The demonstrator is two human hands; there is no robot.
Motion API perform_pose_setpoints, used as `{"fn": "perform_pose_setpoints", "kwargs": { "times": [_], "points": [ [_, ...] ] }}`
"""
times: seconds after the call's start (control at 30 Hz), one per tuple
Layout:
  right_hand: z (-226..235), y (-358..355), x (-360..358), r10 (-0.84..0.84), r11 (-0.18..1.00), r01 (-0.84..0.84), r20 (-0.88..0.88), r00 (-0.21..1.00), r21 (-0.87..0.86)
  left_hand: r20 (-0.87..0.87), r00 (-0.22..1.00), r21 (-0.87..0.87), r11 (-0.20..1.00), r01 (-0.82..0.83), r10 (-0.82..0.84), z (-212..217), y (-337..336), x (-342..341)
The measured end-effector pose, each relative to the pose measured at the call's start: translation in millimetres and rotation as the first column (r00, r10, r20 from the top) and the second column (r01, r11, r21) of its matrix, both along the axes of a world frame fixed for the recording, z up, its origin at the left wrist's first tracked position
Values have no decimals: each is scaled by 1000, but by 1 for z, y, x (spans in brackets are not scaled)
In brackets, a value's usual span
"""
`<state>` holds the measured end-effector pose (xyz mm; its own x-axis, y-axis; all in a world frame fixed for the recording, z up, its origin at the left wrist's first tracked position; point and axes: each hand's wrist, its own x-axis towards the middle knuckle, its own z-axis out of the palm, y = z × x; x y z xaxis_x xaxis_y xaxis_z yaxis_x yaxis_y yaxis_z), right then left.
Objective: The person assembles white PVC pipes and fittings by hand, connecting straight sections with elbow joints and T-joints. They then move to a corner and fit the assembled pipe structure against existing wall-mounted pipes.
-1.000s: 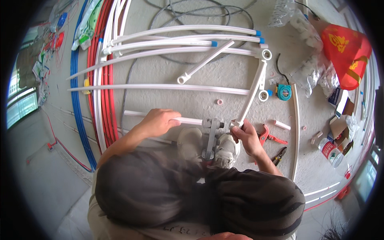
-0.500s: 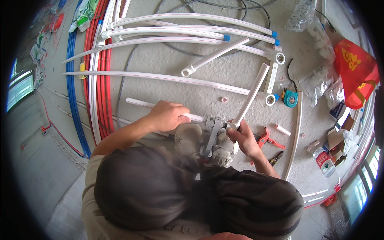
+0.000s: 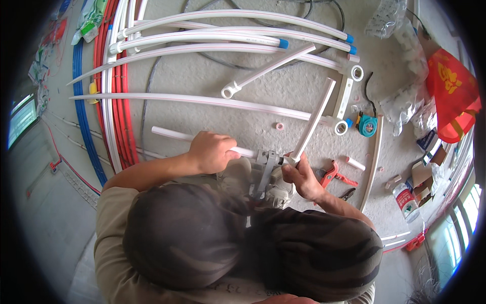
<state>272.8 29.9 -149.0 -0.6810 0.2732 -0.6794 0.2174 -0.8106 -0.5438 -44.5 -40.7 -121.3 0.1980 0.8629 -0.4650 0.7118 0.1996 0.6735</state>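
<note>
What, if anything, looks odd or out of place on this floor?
Nothing looks damaged or spilled. The left hand grips a white pipe and the right hand another at a grey tool. Red cutters and small fittings lie loose nearby.

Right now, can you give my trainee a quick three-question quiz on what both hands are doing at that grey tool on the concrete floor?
1. True or false: the left hand grips a straight white plastic pipe lying on the concrete floor.
2. What does the right hand hold against the grey pipe-welding tool?
A. the red-handled cutter
B. a white plastic pipe angled up to the right
C. the teal tape measure
3. Fill in: the red-handled cutter lies to the person's ____ of the right hand.

Key: 1 true; 2 B, the angled white pipe; 3 right.
</note>
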Motion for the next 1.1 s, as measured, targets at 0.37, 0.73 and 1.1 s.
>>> {"fn": "perform_pose_setpoints", "kwargs": {
  "times": [0.37,0.73,1.1],
  "points": [
    [-7,-8,0,-59,997,56,-68,996,-46,-23,1000,-40,999,-8,7,1,3,7],
    [1,26,3,228,974,-228,-11,974,-9,-1,998,0,998,59,-59,-1,5,4],
    [1,78,-5,795,552,-807,159,586,211,45,997,-220,973,65,-57,4,23,4]
  ]
}}
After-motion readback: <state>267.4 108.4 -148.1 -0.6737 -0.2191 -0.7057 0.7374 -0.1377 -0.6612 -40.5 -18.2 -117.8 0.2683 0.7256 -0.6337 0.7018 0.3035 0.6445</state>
